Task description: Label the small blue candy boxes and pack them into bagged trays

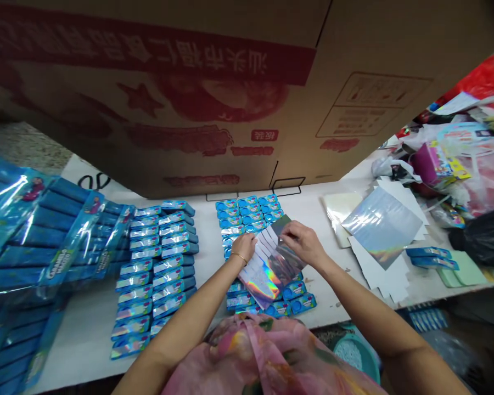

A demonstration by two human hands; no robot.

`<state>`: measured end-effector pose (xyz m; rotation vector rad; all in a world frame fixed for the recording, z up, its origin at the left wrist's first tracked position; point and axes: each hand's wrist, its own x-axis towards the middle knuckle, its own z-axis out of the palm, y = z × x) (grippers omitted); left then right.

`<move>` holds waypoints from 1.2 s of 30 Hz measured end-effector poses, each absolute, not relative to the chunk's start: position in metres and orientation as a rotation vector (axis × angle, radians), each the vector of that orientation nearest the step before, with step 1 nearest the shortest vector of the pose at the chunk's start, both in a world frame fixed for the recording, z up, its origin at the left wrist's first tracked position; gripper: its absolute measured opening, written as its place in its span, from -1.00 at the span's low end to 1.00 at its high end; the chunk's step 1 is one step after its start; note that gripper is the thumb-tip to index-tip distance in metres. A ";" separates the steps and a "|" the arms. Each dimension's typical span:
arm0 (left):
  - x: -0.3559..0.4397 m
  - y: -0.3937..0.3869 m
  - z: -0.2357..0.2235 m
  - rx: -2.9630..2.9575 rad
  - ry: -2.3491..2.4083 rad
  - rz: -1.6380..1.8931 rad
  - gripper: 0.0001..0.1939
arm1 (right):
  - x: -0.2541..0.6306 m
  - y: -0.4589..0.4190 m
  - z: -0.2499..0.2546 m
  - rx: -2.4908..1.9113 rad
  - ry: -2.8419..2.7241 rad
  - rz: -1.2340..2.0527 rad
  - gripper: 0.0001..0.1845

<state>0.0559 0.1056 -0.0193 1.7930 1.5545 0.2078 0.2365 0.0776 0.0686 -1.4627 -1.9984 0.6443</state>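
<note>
Two bare forearms reach forward from the bottom of the view, above a pink patterned garment. The person's left hand, wearing a gold bangle, and right hand together hold a fanned stack of holographic sheets, tilted just above rows of small blue packages. The left fingers curl closed over the stack's left edge, and the right fingers press together on its upper edge.

More blue packages lie in columns to the left on a white table, beside bagged blue products. To the right, a loose holographic sheet lies on white die-cut card, near a heap of plastic bags. A large printed cardboard carton fills the view above the table.
</note>
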 end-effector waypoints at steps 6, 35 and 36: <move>0.027 0.100 -0.012 1.053 1.406 0.941 -0.58 | 0.185 0.112 0.059 -1.460 -1.183 1.240 -0.80; -0.055 0.161 -0.078 0.819 1.569 1.002 -0.54 | 0.073 0.144 -0.046 -2.177 -1.719 0.410 -0.69; -0.053 0.161 -0.081 0.837 1.586 1.000 -0.55 | 0.075 0.143 -0.046 -2.183 -1.749 0.392 -0.69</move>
